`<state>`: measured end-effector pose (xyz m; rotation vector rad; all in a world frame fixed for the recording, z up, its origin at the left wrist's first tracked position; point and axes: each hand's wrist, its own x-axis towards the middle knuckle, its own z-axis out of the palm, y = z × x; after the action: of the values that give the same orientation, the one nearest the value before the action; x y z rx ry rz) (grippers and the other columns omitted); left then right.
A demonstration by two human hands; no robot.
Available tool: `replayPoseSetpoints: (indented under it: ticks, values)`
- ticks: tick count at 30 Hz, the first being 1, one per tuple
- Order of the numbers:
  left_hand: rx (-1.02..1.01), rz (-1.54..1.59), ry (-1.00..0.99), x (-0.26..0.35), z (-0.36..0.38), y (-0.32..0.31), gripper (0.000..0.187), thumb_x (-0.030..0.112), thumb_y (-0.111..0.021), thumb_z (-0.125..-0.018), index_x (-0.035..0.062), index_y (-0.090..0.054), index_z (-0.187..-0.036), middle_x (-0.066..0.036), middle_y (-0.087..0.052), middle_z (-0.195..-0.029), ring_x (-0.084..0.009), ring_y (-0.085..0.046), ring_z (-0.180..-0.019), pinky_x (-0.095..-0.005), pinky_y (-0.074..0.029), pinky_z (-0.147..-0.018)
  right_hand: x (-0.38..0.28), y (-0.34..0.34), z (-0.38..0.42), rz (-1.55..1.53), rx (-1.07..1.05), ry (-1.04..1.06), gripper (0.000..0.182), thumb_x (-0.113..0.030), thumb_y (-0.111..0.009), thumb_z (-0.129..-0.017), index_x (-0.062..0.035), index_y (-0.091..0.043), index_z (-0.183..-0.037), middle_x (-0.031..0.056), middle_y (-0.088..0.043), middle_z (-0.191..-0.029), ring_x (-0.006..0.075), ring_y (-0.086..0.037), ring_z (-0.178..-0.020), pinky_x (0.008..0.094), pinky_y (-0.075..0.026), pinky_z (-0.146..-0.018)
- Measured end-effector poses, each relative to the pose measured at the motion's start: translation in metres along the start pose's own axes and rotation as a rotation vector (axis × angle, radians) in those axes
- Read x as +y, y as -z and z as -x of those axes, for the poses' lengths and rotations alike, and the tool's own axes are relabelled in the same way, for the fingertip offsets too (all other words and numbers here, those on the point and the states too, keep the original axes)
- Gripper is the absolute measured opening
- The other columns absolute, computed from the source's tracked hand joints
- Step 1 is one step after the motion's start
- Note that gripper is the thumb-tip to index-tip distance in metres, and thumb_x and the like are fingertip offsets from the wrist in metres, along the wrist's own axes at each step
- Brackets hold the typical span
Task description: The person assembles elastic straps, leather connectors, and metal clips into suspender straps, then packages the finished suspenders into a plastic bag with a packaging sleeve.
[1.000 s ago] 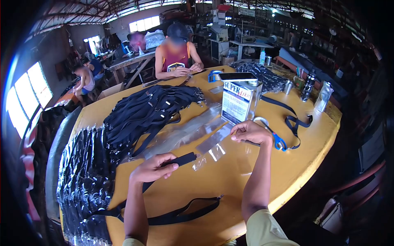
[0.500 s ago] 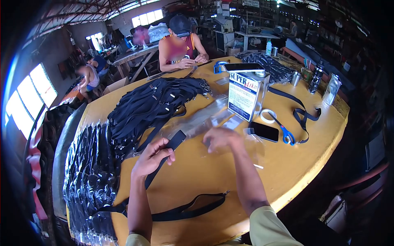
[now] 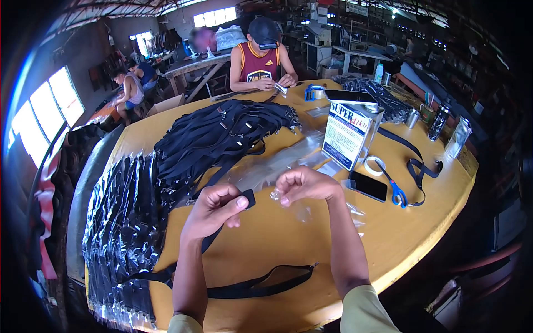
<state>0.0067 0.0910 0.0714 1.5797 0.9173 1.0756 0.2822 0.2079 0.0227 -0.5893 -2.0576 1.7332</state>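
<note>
My left hand [image 3: 214,211] is closed on a black strap end [image 3: 249,198], its thumb pressed on the flat dark piece. Part of the strap hangs below that hand. Just to the right, my right hand [image 3: 302,186] pinches a small piece of clear plastic [image 3: 275,194]. The two hands are apart. A looped black lanyard [image 3: 255,288] lies on the yellow table [image 3: 277,244] below them. Beyond my left hand is a large pile of black lanyards [image 3: 211,136]. Clear plastic sleeves [image 3: 283,161] lie on the table past my hands.
Plastic-wrapped black lanyards [image 3: 125,233] cover the left side. At right are a labelled can [image 3: 347,133] with a phone on top, a tape roll [image 3: 375,165], blue scissors [image 3: 397,194] and another phone [image 3: 367,185]. A co-worker [image 3: 261,61] sits across the table.
My left hand now covers more of the strap end. My right hand has its fingers closed on clear plastic. The camera view has shifted, and the co-worker's hands hold a small light item.
</note>
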Motion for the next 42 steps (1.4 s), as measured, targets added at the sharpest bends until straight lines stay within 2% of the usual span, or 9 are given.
replayPoseSetpoints:
  ticks: [3, 5, 11, 17, 27, 30, 35, 38, 42]
  values:
    - [-0.034, 0.043, -0.029, 0.005, 0.002, -0.002, 0.018, 0.015, -0.07, -0.097, -0.0022, -0.068, -0.098, 0.001, -0.061, -0.066, -0.0043, -0.052, -0.05, -0.02, -0.042, -0.048, -0.018, -0.008, 0.003, -0.178, 0.008, 0.073, 0.027, -0.004, -0.079, -0.084, -0.0012, -0.065, -0.107, 0.0065, -0.072, -0.085, 0.0119, -0.068, -0.077, 0.0261, -0.053, -0.071]
    - [-0.048, 0.122, 0.072, 0.012, 0.005, -0.003, 0.019, 0.012, -0.072, -0.095, -0.0035, -0.069, -0.105, 0.0, -0.062, -0.069, -0.0043, -0.053, -0.052, -0.0203, -0.043, -0.049, -0.021, -0.012, 0.001, -0.241, -0.053, 0.158, 0.039, -0.003, -0.082, -0.082, -0.0027, -0.062, -0.115, 0.0074, -0.072, -0.087, 0.0128, -0.069, -0.078, 0.0258, -0.054, -0.069]
    - [-0.059, 0.092, 0.053, 0.013, 0.008, -0.001, 0.022, 0.012, -0.072, -0.095, -0.003, -0.07, -0.112, -0.001, -0.064, -0.075, -0.0041, -0.051, -0.054, -0.021, -0.041, -0.049, -0.035, -0.021, 0.002, -0.313, -0.185, 0.168, 0.056, 0.006, -0.081, -0.079, -0.0038, -0.054, -0.128, 0.009, -0.072, -0.091, 0.0127, -0.07, -0.079, 0.0256, -0.056, -0.068]
    - [-0.085, 0.073, 0.055, 0.017, 0.01, 0.0, 0.023, 0.013, -0.072, -0.095, -0.0017, -0.07, -0.113, 0.0, -0.066, -0.078, -0.0035, -0.05, -0.056, -0.0208, -0.04, -0.05, -0.045, -0.027, 0.007, -0.323, -0.157, 0.174, 0.068, 0.009, -0.082, -0.076, -0.0024, -0.047, -0.133, 0.0121, -0.071, -0.084, 0.0166, -0.071, -0.075, 0.0274, -0.057, -0.067]
    - [-0.252, -0.009, 0.076, 0.015, 0.011, 0.0, 0.025, 0.017, -0.071, -0.097, 0.0009, -0.068, -0.116, 0.001, -0.067, -0.085, -0.0026, -0.052, -0.064, -0.0209, -0.041, -0.053, -0.05, -0.033, 0.002, -0.223, -0.258, 0.172, 0.072, 0.007, -0.083, -0.076, -0.0028, -0.044, -0.135, 0.0112, -0.071, -0.085, 0.0178, -0.072, -0.079, 0.0281, -0.055, -0.068]
    - [-0.255, -0.043, 0.09, 0.019, 0.01, -0.005, 0.021, 0.011, -0.071, -0.096, -0.002, -0.069, -0.111, -0.001, -0.064, -0.082, -0.0036, -0.051, -0.059, -0.0209, -0.038, -0.051, -0.05, -0.037, 0.0, -0.213, -0.252, 0.189, 0.073, 0.006, -0.083, -0.077, -0.0034, -0.042, -0.137, 0.0105, -0.071, -0.088, 0.0176, -0.072, -0.082, 0.0279, -0.055, -0.069]
    - [-0.278, -0.08, 0.065, 0.015, 0.009, -0.002, 0.021, 0.019, -0.071, -0.097, 0.0017, -0.064, -0.107, 0.002, -0.062, -0.08, -0.0018, -0.049, -0.066, -0.0214, -0.036, -0.055, -0.054, -0.039, 0.001, -0.157, -0.249, 0.26, 0.068, 0.001, -0.08, -0.083, -0.0056, -0.041, -0.138, 0.0104, -0.071, -0.089, 0.0145, -0.07, -0.079, 0.0261, -0.054, -0.07]
    - [-0.301, -0.055, 0.067, 0.017, 0.009, -0.002, 0.021, 0.02, -0.07, -0.098, 0.0025, -0.059, -0.1, 0.004, -0.058, -0.076, -0.0015, -0.046, -0.065, -0.022, -0.034, -0.055, -0.057, -0.039, 0.003, -0.177, -0.241, 0.184, 0.066, 0.0, -0.078, -0.085, -0.0054, -0.041, -0.139, 0.0109, -0.072, -0.091, 0.0139, -0.07, -0.08, 0.0255, -0.054, -0.071]
    - [-0.331, -0.054, 0.112, 0.014, 0.008, 0.0, 0.02, 0.019, -0.069, -0.099, 0.0032, -0.056, -0.098, 0.005, -0.055, -0.074, -0.0019, -0.043, -0.064, -0.0221, -0.033, -0.055, -0.051, -0.038, 0.001, -0.144, -0.276, 0.246, 0.064, 0.0, -0.077, -0.087, -0.0055, -0.04, -0.14, 0.0113, -0.073, -0.092, 0.0137, -0.07, -0.078, 0.0255, -0.054, -0.071]
